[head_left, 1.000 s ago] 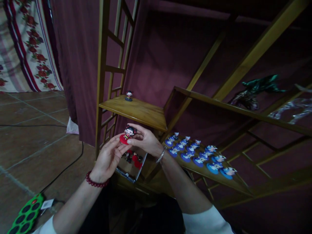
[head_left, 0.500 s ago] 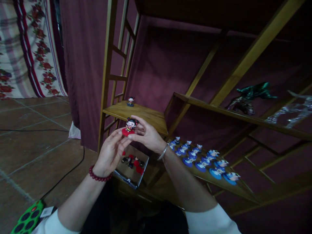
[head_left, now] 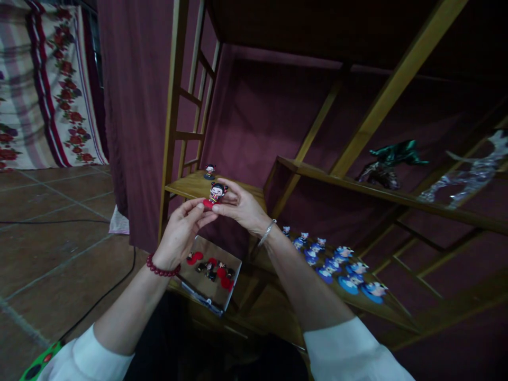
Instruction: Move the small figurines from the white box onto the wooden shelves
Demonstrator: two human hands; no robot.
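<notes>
Between my two hands is a small figurine (head_left: 216, 193) with black hair buns and a round red base, held upright. My left hand (head_left: 183, 225) pinches the base from the left. My right hand (head_left: 240, 207) grips the base from the right, its fingers curled behind the figure. Just beyond, a similar figurine (head_left: 210, 170) on a dark base stands on the wooden shelf (head_left: 182, 185). Below my hands is an open cardboard box (head_left: 198, 288) with several figurines (head_left: 210, 269) on red bases lying in it.
Rows of blue figurines (head_left: 349, 270) stand on a lower shelf to the right. Above them, a ledge (head_left: 357, 189) carries a green sculpture (head_left: 397, 161) and a clear, glassy one (head_left: 468, 177). A wooden lattice post (head_left: 171, 116) rises at the left, by a purple curtain (head_left: 133, 121).
Both hands have lifted the figurine slightly and turned it a little. The view has shifted a bit, showing more of the box beneath.
</notes>
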